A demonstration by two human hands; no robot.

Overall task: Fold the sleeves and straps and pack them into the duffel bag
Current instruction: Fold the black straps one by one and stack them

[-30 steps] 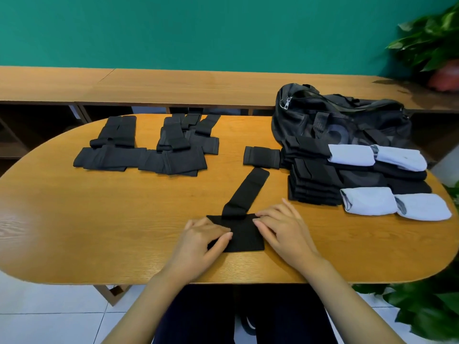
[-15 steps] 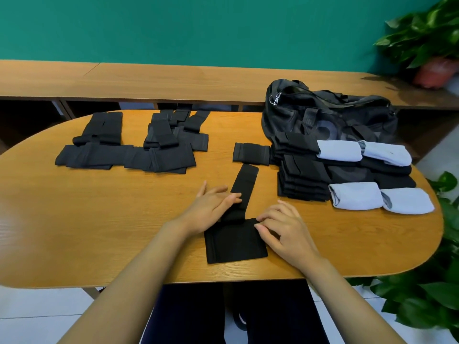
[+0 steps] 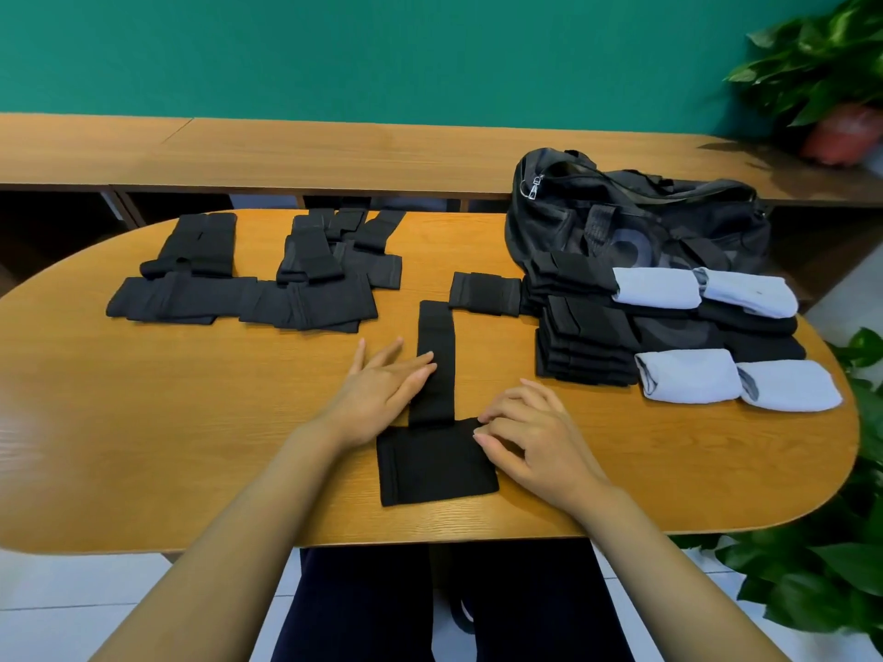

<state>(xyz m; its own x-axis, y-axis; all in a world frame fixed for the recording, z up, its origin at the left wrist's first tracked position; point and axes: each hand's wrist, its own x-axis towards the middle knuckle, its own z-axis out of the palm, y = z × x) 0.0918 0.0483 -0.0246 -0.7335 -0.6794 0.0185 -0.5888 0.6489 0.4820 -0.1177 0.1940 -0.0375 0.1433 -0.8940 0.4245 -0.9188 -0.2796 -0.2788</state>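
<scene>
You're in what looks like an office or meeting room. An oval wooden table point(image 3: 143, 446), long desks point(image 3: 334, 150) along a teal wall point(image 3: 382, 50), potted plants point(image 3: 822, 54) and a tiled floor point(image 3: 71, 604) suggest it.

Oval wooden table point(image 3: 191, 422): black T-shaped fabric strap point(image 3: 435, 465) lies flat at the near edge. Left hand point(image 3: 382, 389), fingers straight, touches its narrow band. Right hand point(image 3: 530, 441) pinches the wide pad's far right corner. Black duffel bag point(image 3: 635, 222) far right.
</scene>
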